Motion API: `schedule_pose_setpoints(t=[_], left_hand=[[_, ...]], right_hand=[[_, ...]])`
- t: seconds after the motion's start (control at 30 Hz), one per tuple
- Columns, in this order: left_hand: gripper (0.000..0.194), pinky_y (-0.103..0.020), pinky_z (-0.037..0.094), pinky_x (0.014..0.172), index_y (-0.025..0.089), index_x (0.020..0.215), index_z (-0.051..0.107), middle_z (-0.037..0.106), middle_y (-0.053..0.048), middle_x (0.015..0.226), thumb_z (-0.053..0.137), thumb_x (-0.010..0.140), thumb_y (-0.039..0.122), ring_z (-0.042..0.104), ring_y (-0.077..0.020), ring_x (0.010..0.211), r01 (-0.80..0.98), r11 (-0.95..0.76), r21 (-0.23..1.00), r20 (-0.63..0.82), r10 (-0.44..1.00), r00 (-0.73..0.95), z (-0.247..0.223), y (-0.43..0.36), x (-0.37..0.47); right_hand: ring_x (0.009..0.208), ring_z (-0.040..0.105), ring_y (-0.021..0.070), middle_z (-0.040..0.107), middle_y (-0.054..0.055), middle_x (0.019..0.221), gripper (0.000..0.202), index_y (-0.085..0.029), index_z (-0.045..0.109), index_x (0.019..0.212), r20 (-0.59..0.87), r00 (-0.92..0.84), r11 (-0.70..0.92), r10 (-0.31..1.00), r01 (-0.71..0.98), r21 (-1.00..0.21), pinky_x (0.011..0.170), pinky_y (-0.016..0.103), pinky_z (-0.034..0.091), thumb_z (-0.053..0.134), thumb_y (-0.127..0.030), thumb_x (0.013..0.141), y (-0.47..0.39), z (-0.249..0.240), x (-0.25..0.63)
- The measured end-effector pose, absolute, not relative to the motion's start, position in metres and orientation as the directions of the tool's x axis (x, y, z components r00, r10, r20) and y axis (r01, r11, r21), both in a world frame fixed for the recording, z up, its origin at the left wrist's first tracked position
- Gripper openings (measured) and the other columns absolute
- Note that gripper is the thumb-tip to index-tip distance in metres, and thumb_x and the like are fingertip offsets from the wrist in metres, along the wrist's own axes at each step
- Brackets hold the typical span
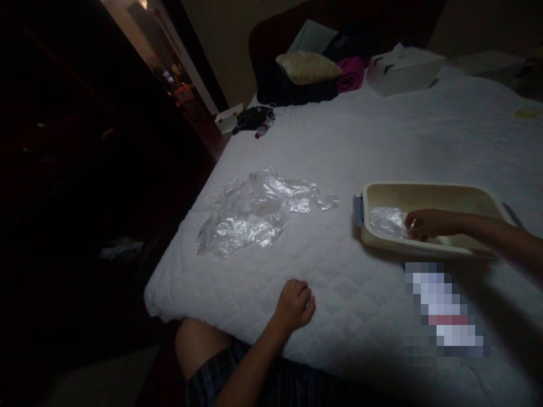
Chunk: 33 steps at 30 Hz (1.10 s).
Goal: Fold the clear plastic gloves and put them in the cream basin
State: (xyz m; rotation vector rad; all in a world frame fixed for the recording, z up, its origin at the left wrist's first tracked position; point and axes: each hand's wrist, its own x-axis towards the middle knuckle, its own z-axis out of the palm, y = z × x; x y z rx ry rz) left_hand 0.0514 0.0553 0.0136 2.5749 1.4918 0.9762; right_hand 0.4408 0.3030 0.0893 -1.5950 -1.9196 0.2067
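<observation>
My right hand (432, 223) reaches into a cream plastic bin (428, 195) on the right of the bed. Its fingers are closed on the edge of a clear plastic bag (387, 220) at the bin's left end. My left hand (294, 302) rests near the front edge of the bed, its fingers curled in. A small pale bit shows between thumb and fingers, too little to name. Beyond that hand, to its upper left, lies a loose heap of crinkled clear plastic bags (254, 212).
A white quilted cover (339, 152) spreads over the bed. At the back are a patterned pillow (309, 66), a magenta bundle (350, 73) and a white box (405, 70). A bottle (265, 127) lies at the far left edge. A blurred-out item (445, 308) sits before the bin.
</observation>
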Motion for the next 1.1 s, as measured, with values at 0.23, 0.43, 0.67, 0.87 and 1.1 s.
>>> schedule_pose_setpoints(t=[0.23, 0.43, 0.67, 0.87, 1.1], left_hand=[[0.01, -0.033, 0.048, 0.068, 0.017, 0.078, 0.059, 0.064, -0.009, 0.083, 0.051, 0.082, 0.021, 0.058, -0.0189, 0.075, 0.787, -0.551, 0.277, 0.52, 0.775, 0.359, 0.006, 0.057, 0.052], [0.01, -0.035, 0.047, 0.076, 0.016, 0.081, 0.06, 0.064, -0.009, 0.085, 0.051, 0.082, 0.014, 0.059, -0.0199, 0.082, 0.836, -0.448, 0.316, 0.646, 0.747, 0.156, 0.006, 0.056, 0.048], [0.016, -0.034, 0.049, 0.08, 0.017, 0.083, 0.062, 0.064, -0.008, 0.085, 0.046, 0.088, 0.015, 0.058, -0.0189, 0.084, 0.812, -0.162, 0.561, 0.662, 0.676, -0.322, 0.005, 0.072, 0.035], [0.024, -0.034, 0.046, 0.086, 0.015, 0.092, 0.062, 0.064, -0.01, 0.091, 0.039, 0.095, 0.02, 0.058, -0.0202, 0.09, 0.853, -0.089, 0.515, 0.529, 0.816, -0.234, 0.042, 0.136, -0.001], [0.027, -0.034, 0.042, 0.088, 0.011, 0.116, 0.057, 0.062, -0.014, 0.111, 0.043, 0.094, 0.015, 0.056, -0.0248, 0.105, 0.988, -0.014, 0.154, 0.333, 0.942, -0.039, 0.056, 0.187, -0.028]], right_hand=[[0.062, 0.06, 0.0179, 0.07, 0.014, 0.082, 0.024, -0.014, 0.067, 0.093, 0.357, -0.194, 0.266, 0.914, 0.95, -0.165, 0.053, 0.029, 0.032, 0.055, -0.034, 0.086, 0.228, 0.154, 0.361], [0.1, 0.065, 0.0224, 0.07, 0.013, 0.111, 0.037, -0.015, 0.063, 0.116, 0.411, -0.369, 0.523, 0.834, 0.766, -0.373, 0.085, 0.035, 0.05, 0.036, -0.029, 0.094, 0.133, 0.08, 0.213], [0.132, 0.045, 0.0294, 0.051, 0.018, 0.141, 0.045, -0.01, 0.056, 0.13, 0.394, -0.298, 0.425, 0.869, 0.858, -0.289, 0.108, 0.051, 0.033, 0.033, -0.027, 0.096, 0.09, -0.006, 0.149], [0.133, 0.044, 0.0284, 0.052, 0.017, 0.141, 0.045, -0.009, 0.057, 0.129, 0.383, -0.328, 0.443, 0.863, 0.856, -0.265, 0.109, 0.048, 0.032, 0.033, -0.028, 0.096, 0.094, -0.007, 0.157], [0.131, 0.045, 0.0283, 0.053, 0.018, 0.139, 0.043, -0.009, 0.057, 0.127, 0.395, -0.322, 0.449, 0.86, 0.846, -0.287, 0.108, 0.049, 0.033, 0.036, -0.027, 0.094, 0.095, -0.012, 0.158]])
